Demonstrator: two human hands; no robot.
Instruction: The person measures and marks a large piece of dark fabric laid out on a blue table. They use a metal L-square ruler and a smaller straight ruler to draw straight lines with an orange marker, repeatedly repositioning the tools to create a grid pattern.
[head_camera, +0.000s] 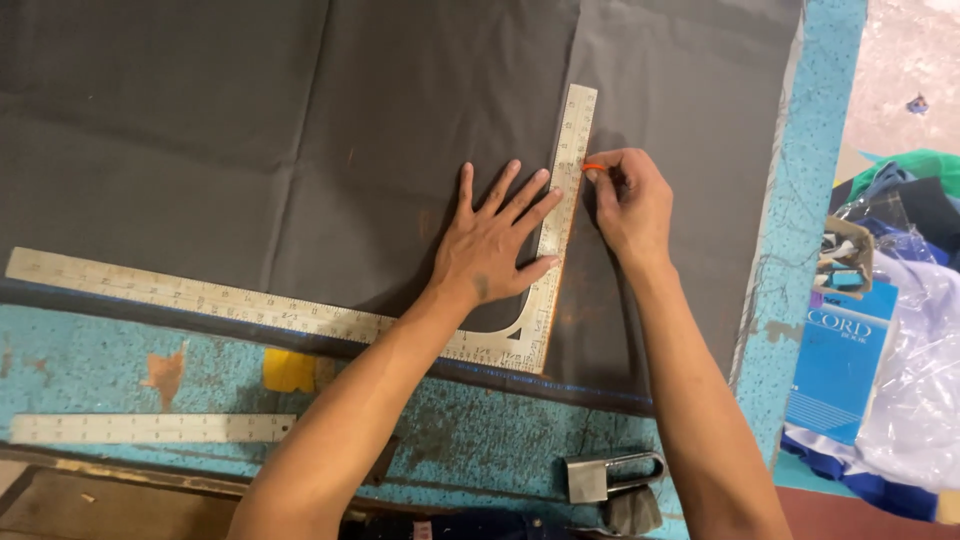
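Observation:
A large dark grey cloth (300, 130) lies spread over a worn blue table (120, 370). On it rests a pale L-shaped tailor's square (250, 305), its short arm running up toward the top. My left hand (495, 240) lies flat with fingers spread, pressing the short arm down. My right hand (630, 205) pinches a small orange piece of chalk (594, 167) against the right edge of that arm, touching the cloth.
A straight ruler (150, 428) lies near the table's front edge, beside a yellow patch (288, 370). A metal tool (610, 475) sits at the bottom. Off the table's right edge are a blue book (840, 365), clear plastic (920, 390) and piled fabrics.

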